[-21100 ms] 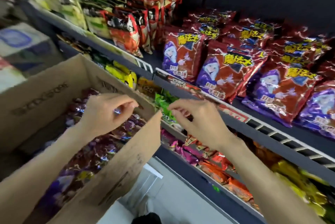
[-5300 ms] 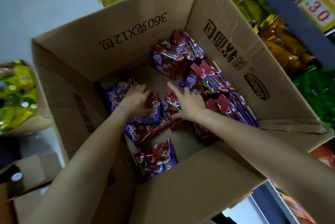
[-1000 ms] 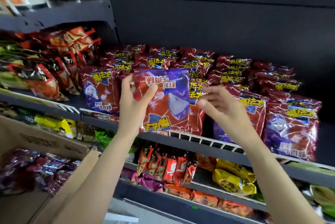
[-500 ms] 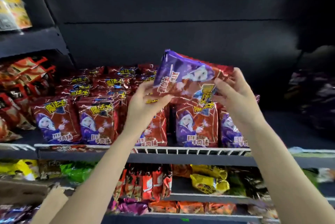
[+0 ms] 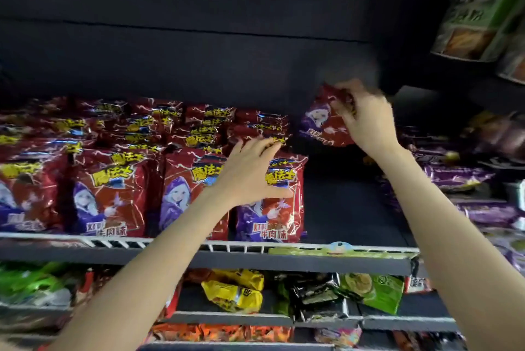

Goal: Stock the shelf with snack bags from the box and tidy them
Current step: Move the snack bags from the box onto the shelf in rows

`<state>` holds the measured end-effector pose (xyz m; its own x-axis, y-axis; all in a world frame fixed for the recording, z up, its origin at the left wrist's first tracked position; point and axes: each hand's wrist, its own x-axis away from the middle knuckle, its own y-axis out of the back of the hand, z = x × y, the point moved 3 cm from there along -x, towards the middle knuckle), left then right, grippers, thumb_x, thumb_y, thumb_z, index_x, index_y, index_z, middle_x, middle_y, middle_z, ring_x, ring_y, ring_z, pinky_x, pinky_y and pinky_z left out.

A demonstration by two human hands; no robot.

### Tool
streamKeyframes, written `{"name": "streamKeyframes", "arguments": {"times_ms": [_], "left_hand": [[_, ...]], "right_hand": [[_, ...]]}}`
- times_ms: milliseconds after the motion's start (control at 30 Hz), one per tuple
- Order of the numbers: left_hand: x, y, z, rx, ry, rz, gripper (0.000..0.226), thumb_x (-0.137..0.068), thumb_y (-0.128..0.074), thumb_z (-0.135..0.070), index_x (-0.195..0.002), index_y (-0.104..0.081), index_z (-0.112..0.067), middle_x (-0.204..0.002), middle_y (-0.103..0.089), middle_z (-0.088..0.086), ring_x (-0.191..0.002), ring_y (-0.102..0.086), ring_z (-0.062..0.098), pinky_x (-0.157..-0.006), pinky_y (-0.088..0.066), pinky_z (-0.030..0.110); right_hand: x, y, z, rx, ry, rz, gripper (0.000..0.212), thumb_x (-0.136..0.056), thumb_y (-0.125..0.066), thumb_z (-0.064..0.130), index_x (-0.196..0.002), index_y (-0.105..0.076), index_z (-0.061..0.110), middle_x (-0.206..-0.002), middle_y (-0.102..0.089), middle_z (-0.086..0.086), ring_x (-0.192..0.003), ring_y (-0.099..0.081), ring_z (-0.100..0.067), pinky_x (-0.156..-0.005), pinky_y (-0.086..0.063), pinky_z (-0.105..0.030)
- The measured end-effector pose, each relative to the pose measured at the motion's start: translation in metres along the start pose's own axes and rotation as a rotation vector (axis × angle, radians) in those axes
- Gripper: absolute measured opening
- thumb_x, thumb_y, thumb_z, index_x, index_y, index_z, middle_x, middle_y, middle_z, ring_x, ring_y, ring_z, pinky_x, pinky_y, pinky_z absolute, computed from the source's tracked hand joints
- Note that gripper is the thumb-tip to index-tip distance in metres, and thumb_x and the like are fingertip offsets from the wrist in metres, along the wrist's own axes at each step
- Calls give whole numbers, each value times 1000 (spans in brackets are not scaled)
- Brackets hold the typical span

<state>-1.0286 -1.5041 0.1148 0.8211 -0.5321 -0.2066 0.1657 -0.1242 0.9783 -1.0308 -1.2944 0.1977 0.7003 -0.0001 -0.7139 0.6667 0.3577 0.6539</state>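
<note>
Dark shelf [image 5: 335, 261] with white wire front rail, bare gap at right of the red rows — open room there. Rows of red snack bags [image 5: 113, 191] standing packed across left and middle. Left hand [image 5: 250, 174] spread flat, fingers touching the rightmost front bag [image 5: 272, 217]. Right hand [image 5: 366, 120] pinching one red bag [image 5: 321, 123], now farther right over the gap — half a second ago gripped by both hands.

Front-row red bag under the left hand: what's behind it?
Behind the front-row red bag, more red bags of the same kind stack toward the back panel. The left hand rests over its top, hiding what sits directly behind.
</note>
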Motion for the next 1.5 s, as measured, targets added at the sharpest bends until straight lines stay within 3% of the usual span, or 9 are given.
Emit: {"name": "streamKeyframes", "arguments": {"times_ms": [167,333,567,900,1000,1100,1233,1333,1500], "left_hand": [[-17,-24,-3,-106,66,87,118,-61,-42,-88,-150,-4,-21,-158,-3,4,-144,-4,25,-116,-5,53],[-18,-33,6,-121,81,69,117,-57,-28,-92,-150,-8,-24,-158,-8,2,-144,-8,23,-117,-5,49],[-21,-34,6,-82,71,61,111,-62,-39,-88,-149,-11,-25,-156,-13,1,-143,-11,23,-117,-6,46],[-17,-26,2,-31,59,49,110,-61,-33,-88,-149,-12,-25,-157,-12,1,-143,-10,21,-117,-7,43],[-7,-8,-2,87,48,-142,80,-79,-37,-73,-144,-33,-25,-148,-35,-1,-136,-31,17,-110,-20,34],[22,12,7,174,78,-495,43,-91,-45,-48,-121,-60,-21,-119,-63,-3,-115,-54,16,-98,-38,33],[95,34,35,211,189,-821,19,-92,-55,-24,-95,-71,-15,-88,-71,-7,-86,-65,12,-79,-50,39],[167,47,61,288,326,-837,20,-93,-53,-22,-92,-71,-14,-77,-70,-8,-72,-67,9,-64,-54,37],[308,51,122,223,688,-410,33,-81,-44,-50,-97,-67,-32,-79,-70,-14,-71,-66,4,-66,-55,30]], "right_hand": [[-22,-48,-19,190,90,451,32,-96,-51,29,-128,-52,27,-127,-60,-6,-109,-59,-31,-90,-45,-38],[-37,-92,-43,66,80,543,29,-95,-54,28,-124,-56,28,-127,-61,-1,-110,-60,-25,-92,-44,-35],[-38,-130,-66,183,107,359,34,-90,-60,26,-123,-60,17,-119,-53,-13,-117,-43,-33,-98,-34,-42],[-24,-104,-46,43,197,-4,26,-82,-66,17,-107,-65,11,-105,-64,-11,-100,-57,-35,-83,-43,-43],[-6,-74,-5,-194,227,-83,20,-87,-58,21,-103,-66,11,-99,-66,-5,-92,-60,-26,-77,-46,-37],[14,-51,44,-387,247,-49,19,-93,-53,23,-104,-65,12,-90,-67,1,-83,-61,-15,-71,-48,-29],[48,-45,116,-492,385,-4,16,-92,-54,21,-95,-68,13,-78,-66,4,-72,-60,-12,-65,-48,-27],[75,-59,171,-576,439,160,11,-90,-57,22,-89,-67,17,-70,-64,9,-66,-59,-8,-58,-48,-26],[131,-105,277,-855,501,911,13,-90,-62,21,-101,-68,19,-87,-69,5,-79,-63,-7,-74,-50,-25]]}}
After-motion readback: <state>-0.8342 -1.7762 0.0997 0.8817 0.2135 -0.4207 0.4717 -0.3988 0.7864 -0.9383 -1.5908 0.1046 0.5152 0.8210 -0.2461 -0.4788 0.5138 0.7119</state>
